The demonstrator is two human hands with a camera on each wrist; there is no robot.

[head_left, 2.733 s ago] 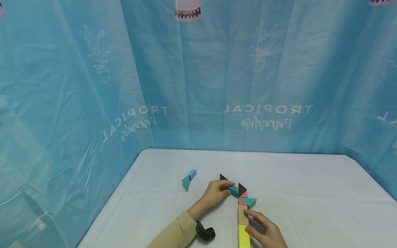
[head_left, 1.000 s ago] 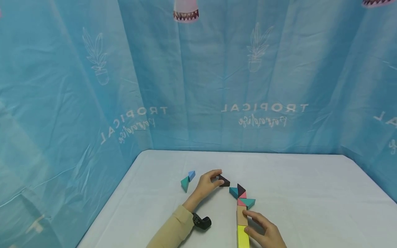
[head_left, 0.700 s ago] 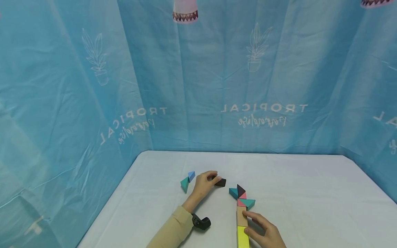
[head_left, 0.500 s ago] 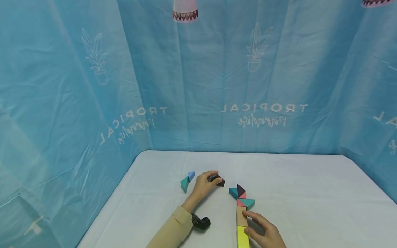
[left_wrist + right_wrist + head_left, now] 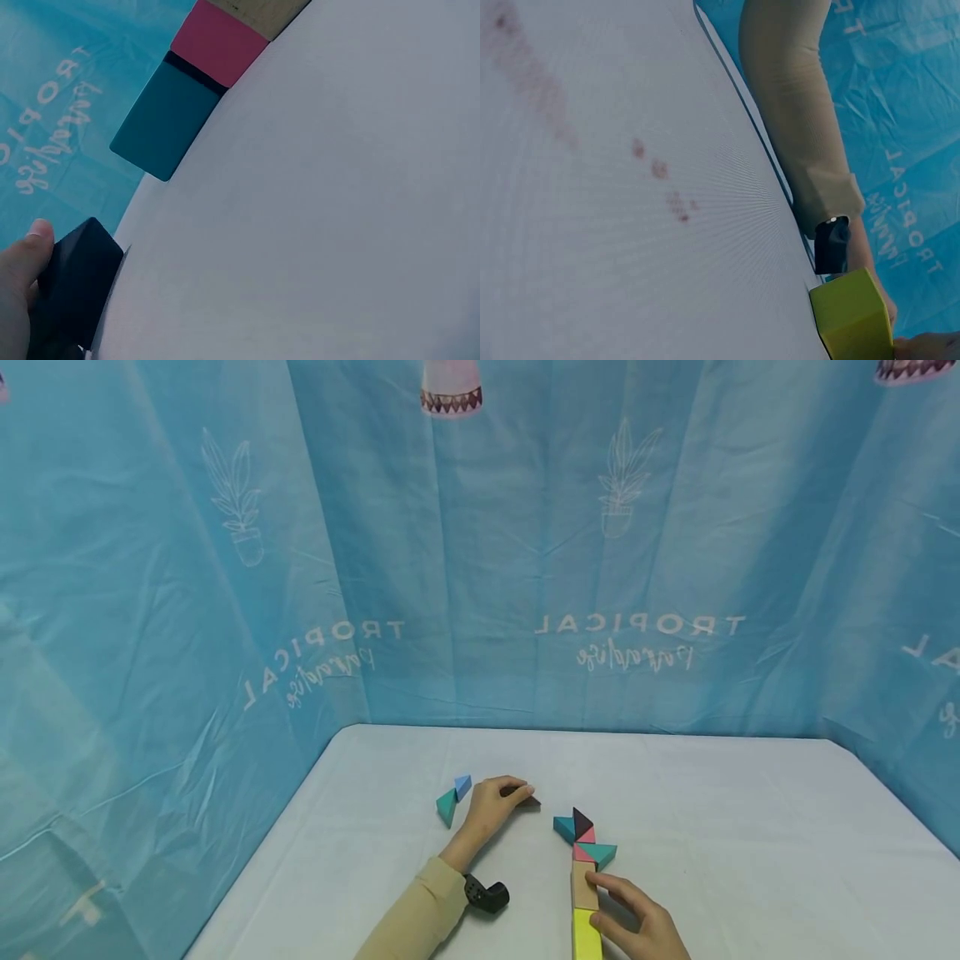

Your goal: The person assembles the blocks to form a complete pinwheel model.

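In the head view, my left hand (image 5: 495, 806) pinches a black triangular block (image 5: 531, 802) between thumb and fingers, which hide part of it. The left wrist view shows the thumb against this black block (image 5: 86, 281), close over the table. My right hand (image 5: 643, 920) touches the row's right side, one fingertip on a plain wooden block (image 5: 584, 887) and the thumb at a yellow block (image 5: 586, 935). Farther up the row are pink and green triangular blocks (image 5: 600, 853), another black triangular block (image 5: 582, 823) and a teal block (image 5: 564, 827) jutting left.
A green triangular block (image 5: 446, 807) and a light blue one (image 5: 462, 786) lie left of my left hand on the white table (image 5: 750, 827). A black wrist device (image 5: 487, 894) sits at the left sleeve. Blue printed curtains (image 5: 495, 568) stand around the table.
My left hand has left the teal block, reached back and left to the loose black block, grasped it, drawn it slightly left and turned it. The right hand stays at the row.
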